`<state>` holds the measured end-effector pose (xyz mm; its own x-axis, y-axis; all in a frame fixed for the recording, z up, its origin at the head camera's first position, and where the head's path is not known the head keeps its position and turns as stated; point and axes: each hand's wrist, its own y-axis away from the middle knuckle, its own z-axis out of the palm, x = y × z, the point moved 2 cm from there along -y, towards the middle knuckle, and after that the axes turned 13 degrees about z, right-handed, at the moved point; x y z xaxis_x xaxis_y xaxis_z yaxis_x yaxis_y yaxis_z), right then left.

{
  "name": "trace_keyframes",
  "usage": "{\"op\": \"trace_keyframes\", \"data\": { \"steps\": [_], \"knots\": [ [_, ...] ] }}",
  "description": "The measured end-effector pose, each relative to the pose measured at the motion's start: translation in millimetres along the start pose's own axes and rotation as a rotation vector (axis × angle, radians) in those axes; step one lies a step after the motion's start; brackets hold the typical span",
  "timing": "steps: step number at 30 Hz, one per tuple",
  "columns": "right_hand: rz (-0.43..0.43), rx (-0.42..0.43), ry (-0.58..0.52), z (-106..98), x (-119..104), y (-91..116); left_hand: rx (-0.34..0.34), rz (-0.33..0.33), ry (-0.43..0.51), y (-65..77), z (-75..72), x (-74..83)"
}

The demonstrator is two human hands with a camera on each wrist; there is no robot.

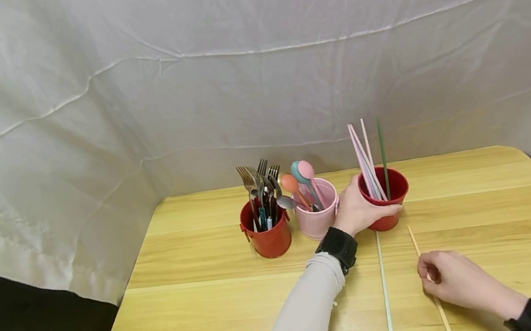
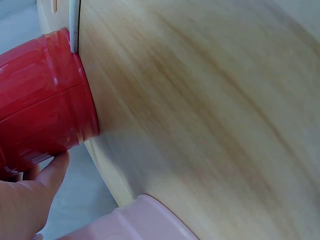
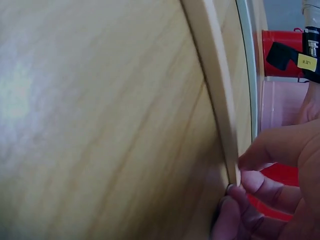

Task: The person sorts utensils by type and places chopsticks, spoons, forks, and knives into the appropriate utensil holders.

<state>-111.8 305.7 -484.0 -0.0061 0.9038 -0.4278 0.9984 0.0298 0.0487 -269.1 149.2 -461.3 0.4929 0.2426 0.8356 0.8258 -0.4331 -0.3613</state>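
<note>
My left hand (image 1: pixel 358 210) grips the right-hand red bucket (image 1: pixel 386 223) around its side, with the thumb across the front below the rim. Pink, white and green chopsticks (image 1: pixel 369 166) stand upright in that bucket. In the left wrist view, fingers (image 2: pixel 52 172) curl against the red wall. Lower right, my right hand (image 1: pixel 452 277) pinches a pale orange chopstick (image 1: pixel 443 317) that lies along the table. The right wrist view shows thumb and fingertips closed about this chopstick (image 3: pixel 220 95). A pale green chopstick (image 1: pixel 385 291) lies to its left, running back toward the bucket.
Left of my left hand stands a pink bucket (image 1: pixel 313 227) with colourful spoons (image 1: pixel 299 180). Beside it, another red bucket (image 1: pixel 271 243) holds several forks and other cutlery. A pale cloth (image 1: pixel 255 97) hangs behind the wooden table (image 1: pixel 191 322).
</note>
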Motion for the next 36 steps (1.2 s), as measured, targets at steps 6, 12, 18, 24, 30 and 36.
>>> {"op": "trace_keyframes", "data": {
  "steps": [6,12,18,24,30,36],
  "knots": [
    [0.079,-0.028,0.05,-3.3,3.7,3.1,-0.002,-0.004,0.003,0.1,-0.4,1.7],
    [0.108,0.009,0.099,-5.8,5.7,6.0,-0.003,0.0,0.003,-0.2,-0.3,1.0],
    [0.119,0.024,0.116,-7.5,7.0,7.2,0.0,0.004,0.003,-0.3,-0.3,0.3],
    [0.146,-0.024,0.07,-10.7,12.3,6.3,-0.002,0.003,0.004,-0.2,-0.2,0.6],
    [0.159,-0.072,0.008,-17.3,17.8,5.0,-0.002,0.007,0.003,-0.1,-0.3,0.5],
    [0.105,-0.057,-0.075,-28.9,17.2,3.8,-0.005,-0.002,0.014,0.5,-0.9,2.5]
  ]
}}
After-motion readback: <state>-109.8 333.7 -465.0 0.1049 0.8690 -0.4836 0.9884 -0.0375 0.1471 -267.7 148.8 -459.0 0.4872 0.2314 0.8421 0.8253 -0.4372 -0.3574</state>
